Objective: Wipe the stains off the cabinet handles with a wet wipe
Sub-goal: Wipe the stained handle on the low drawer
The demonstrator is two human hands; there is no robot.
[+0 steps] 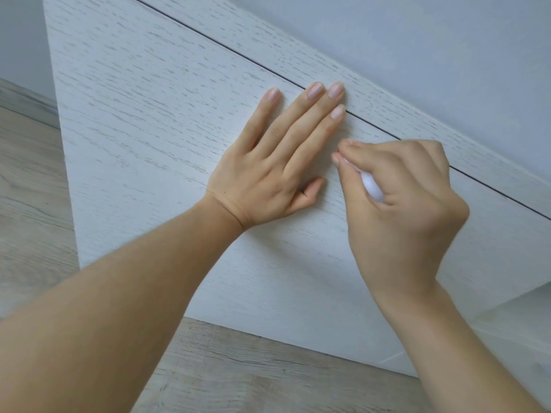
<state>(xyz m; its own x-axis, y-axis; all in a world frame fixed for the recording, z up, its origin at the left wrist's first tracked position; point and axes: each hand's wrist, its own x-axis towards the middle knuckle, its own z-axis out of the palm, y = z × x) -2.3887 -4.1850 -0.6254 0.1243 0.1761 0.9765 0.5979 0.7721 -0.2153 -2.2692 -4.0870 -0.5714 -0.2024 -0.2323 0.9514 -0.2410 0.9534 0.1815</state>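
Two hands: left hand flat on cabinet door; right hand pinches white wipe.

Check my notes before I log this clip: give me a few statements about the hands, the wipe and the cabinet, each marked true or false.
1. The left hand lies flat on the white cabinet front, fingers straight. True.
2. The right hand is empty. False: its curled fingers pinch a white wipe.
3. The left fingertips reach the dark seam between panels. True.
4. The cabinet stands on carpet. False: the floor is wood-look planks.
5. A metal handle shows beside the hands. False: none is visible.
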